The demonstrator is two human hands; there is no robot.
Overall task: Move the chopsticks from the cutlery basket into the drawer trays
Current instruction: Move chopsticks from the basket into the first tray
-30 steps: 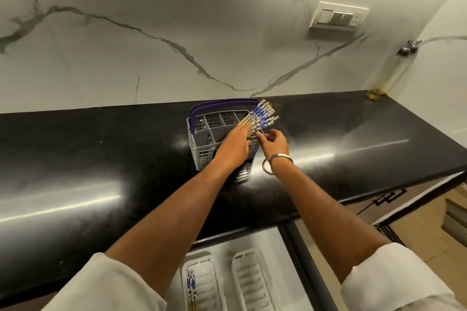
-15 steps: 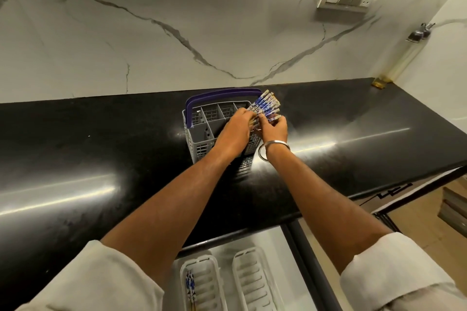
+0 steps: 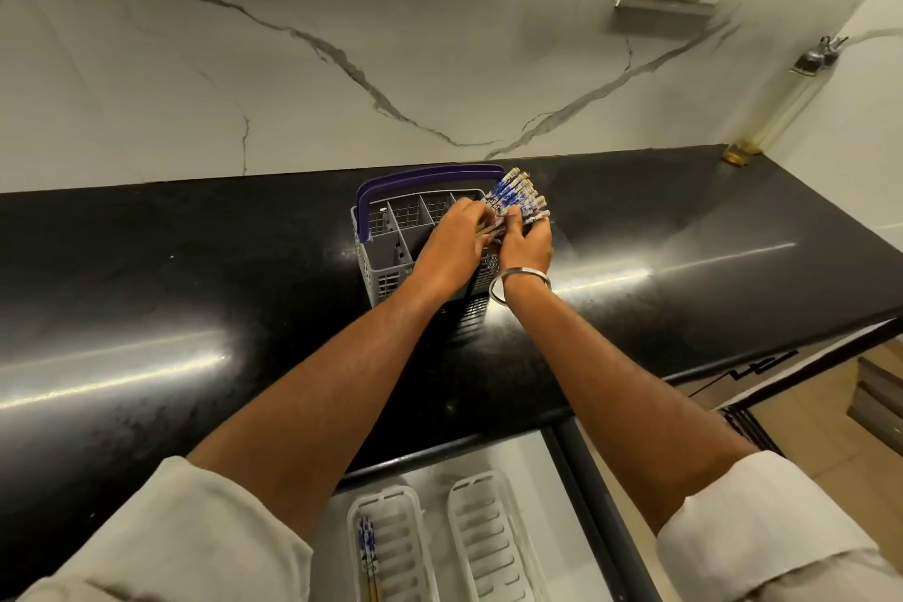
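Both hands meet at the right end of the grey cutlery basket (image 3: 391, 254) w/ purple handle, which stands on the black counter (image 3: 146, 284). The left hand (image 3: 452, 247) and right hand (image 3: 527, 244) both curl around a bunch of blue-white chopsticks (image 3: 518, 198), tops fanned out to the upper right. A metal bangle (image 3: 518, 281) sits on the right wrist. Below the counter edge, 2 white drawer trays: the left tray (image 3: 408, 547) holds some chopsticks, the right tray (image 3: 493, 538) is beside it.
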